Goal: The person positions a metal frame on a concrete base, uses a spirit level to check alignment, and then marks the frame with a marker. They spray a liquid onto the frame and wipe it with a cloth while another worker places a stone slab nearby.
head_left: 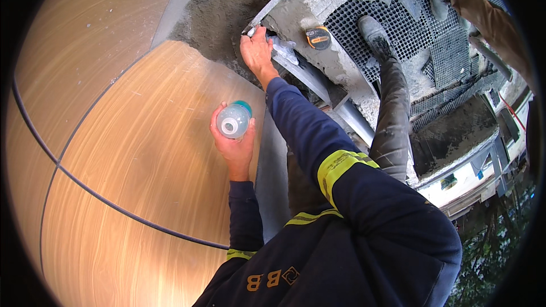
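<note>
A clear plastic bottle [230, 121] with a white top and a teal band is in my left hand [236, 146], its fingers wrapped round it in front of the wood-grain panel. Farther up, my right hand [259, 55] is at the corner where the concrete ledge [310, 5] meets the dark, rough cement patch [227, 14]. Its fingers are bent together, and a small white bit [251, 32] shows at their tips. What the right hand holds, if anything, is too small to make out. Beside it, crumpled clear plastic [284, 50] lies in the gap along the ledge.
An orange and black tape measure [318, 38] lies on the ledge. Curved wood-grain panels [142, 153] fill the left side. Black perforated mats [392, 20] cover the ground beyond the ledge, where a dusty boot [375, 37] stands. Another person's leg [483, 11] is at the upper right.
</note>
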`<state>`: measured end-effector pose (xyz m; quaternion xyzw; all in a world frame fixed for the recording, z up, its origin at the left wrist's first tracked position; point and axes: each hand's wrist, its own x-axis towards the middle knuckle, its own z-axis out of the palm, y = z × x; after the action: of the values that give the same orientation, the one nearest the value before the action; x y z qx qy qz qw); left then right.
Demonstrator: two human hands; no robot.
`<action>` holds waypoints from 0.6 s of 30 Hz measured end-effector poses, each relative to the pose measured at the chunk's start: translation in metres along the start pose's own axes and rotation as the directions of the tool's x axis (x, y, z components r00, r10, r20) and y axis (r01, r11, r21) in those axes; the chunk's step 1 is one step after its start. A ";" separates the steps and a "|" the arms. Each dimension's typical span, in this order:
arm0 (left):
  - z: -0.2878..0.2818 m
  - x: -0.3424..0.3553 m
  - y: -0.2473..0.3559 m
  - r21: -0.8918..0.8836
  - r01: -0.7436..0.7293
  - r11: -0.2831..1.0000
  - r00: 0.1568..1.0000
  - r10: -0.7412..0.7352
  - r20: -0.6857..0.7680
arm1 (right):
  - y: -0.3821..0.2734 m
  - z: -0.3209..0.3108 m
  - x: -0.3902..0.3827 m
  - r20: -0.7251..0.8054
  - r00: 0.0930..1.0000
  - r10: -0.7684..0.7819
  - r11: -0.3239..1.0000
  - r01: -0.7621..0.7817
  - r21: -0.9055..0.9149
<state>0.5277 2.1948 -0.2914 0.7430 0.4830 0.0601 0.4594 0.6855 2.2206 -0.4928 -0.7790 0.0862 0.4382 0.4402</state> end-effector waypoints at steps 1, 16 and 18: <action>-0.001 -0.001 -0.003 0.004 -0.006 1.000 1.000 0.006 -0.006 | -0.001 -0.004 0.000 0.022 1.000 0.010 1.000 -0.010 -0.006; 0.006 -0.001 0.005 0.026 -0.005 1.000 1.000 0.005 0.013 | 0.012 -0.024 0.008 0.150 0.984 0.097 0.995 -0.091 -0.047; 0.008 0.001 0.006 0.030 -0.012 0.999 1.000 0.011 0.022 | 0.017 -0.021 0.004 0.152 0.988 -0.038 0.991 0.056 -0.118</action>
<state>0.5360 2.1898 -0.2918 0.7532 0.4746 0.0472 0.4531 0.6916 2.1955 -0.5012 -0.7711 0.0076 0.4892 0.4074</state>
